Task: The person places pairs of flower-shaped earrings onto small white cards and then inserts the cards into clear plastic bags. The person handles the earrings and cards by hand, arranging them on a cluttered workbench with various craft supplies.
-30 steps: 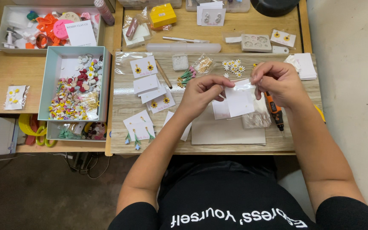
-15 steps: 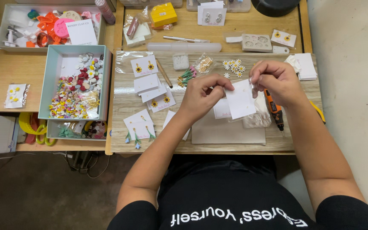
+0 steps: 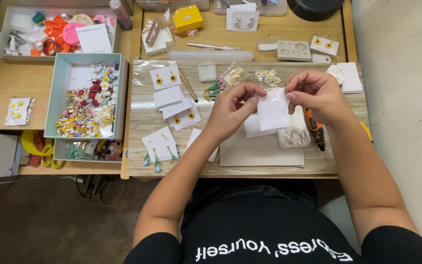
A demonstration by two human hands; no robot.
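Both hands hold a small white card [image 3: 273,108] above the wooden work board [image 3: 230,164]. My left hand [image 3: 234,105] pinches the card's left edge with thumb and forefinger. At the card's top right corner my right hand [image 3: 313,92] pinches too; whether it also holds an earring is too small to tell. Under the card lie more white cards [image 3: 255,128] and a larger pale sheet [image 3: 262,152]. A pile of daisy flower pieces [image 3: 268,77] sits just beyond the hands.
Finished earring cards [image 3: 174,105] lie left of my hands. A teal box of small flower pieces [image 3: 88,100] stands further left. An orange hand tool [image 3: 314,129] and a white mould [image 3: 293,138] rest by my right wrist. A tray of cutters [image 3: 54,29] is at the back left.
The card has stayed between both hands and tilted slightly. My right hand has shifted a little along its top edge.
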